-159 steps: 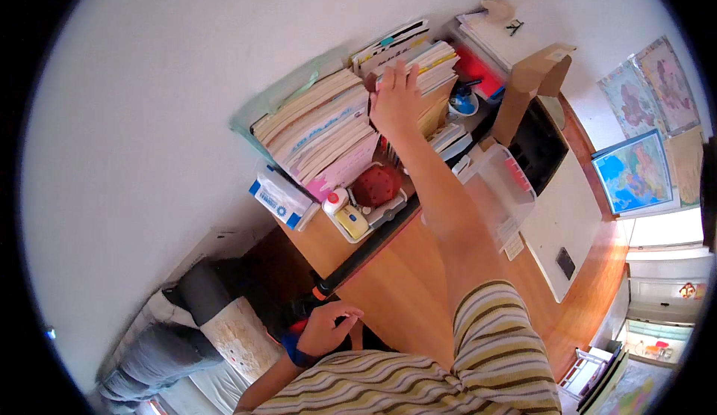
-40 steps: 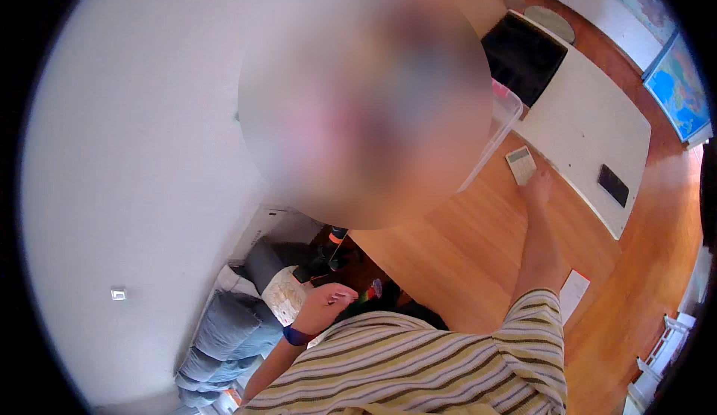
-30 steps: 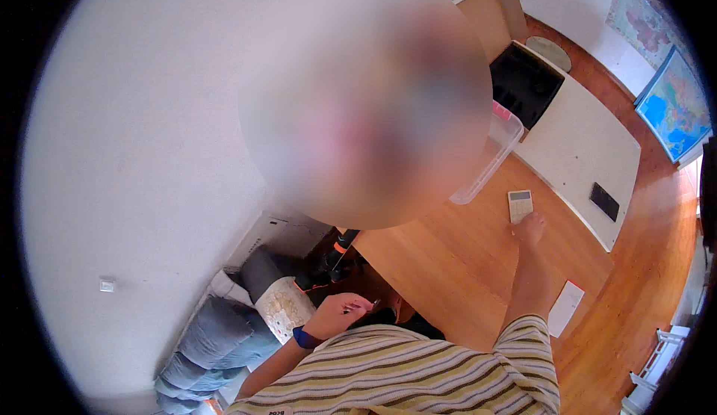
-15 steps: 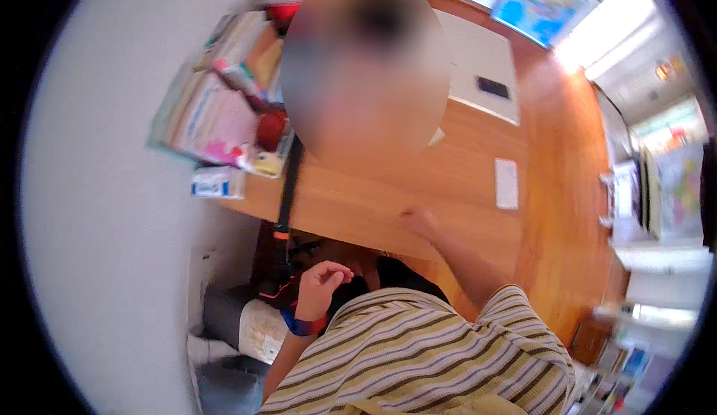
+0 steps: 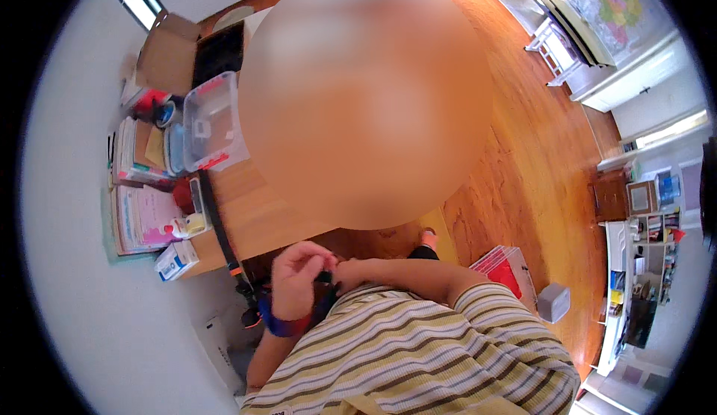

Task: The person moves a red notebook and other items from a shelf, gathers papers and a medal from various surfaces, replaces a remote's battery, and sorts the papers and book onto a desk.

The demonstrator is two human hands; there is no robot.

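My left hand (image 5: 295, 280), with a blue band (image 5: 286, 324) at its wrist, is raised at my waist, thumb and fingers curled together. A small black thing (image 5: 324, 276) shows at its fingertips, too small to name. My right hand (image 5: 352, 273) reaches across my striped shirt (image 5: 418, 333) and meets the left one. Its fingers are mostly hidden behind the left hand and against dark clothing, so their grip does not show. Just beyond both hands is the near edge of the wooden desk (image 5: 261, 224).
Stacked books (image 5: 146, 213), a small white-and-blue box (image 5: 177, 260) and a clear plastic bin (image 5: 213, 120) line the desk's left side. A black strap (image 5: 216, 217) runs over its edge. A red-and-clear case (image 5: 504, 269) and a grey box (image 5: 553, 303) rest on the wooden floor (image 5: 538, 168). A round blur hides much of the desk.
My right hand has come off the desk top and moved left to meet my left hand at the waist. The view has turned to the right, showing more floor.
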